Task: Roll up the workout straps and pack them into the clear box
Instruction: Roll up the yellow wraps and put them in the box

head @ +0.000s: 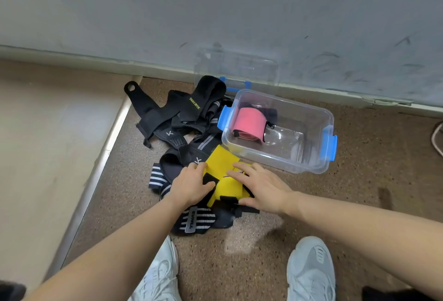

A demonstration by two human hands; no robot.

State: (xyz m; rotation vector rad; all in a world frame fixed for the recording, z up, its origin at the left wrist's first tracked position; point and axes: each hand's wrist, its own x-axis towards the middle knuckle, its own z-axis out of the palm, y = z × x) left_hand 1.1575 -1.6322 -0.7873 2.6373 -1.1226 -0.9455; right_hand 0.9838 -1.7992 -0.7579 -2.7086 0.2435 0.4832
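Observation:
A yellow strap [223, 164] with black ends lies on a heap of black workout straps [187, 118] on the floor. My left hand [191, 184] rests on the strap's left side, thumb on a black patch. My right hand [259, 184] lies flat on its right side with fingers straight. Just beyond stands the clear box [309, 159] with blue latches. Inside it is a rolled pink strap [249, 122] next to a dark item.
The box's clear lid [239, 68] leans against the grey wall behind. A raised beige step with a metal edge [96, 171] runs along the left. My two pale shoes [309, 269] stand on the speckled floor below. A white cable [437, 138] shows at the right edge.

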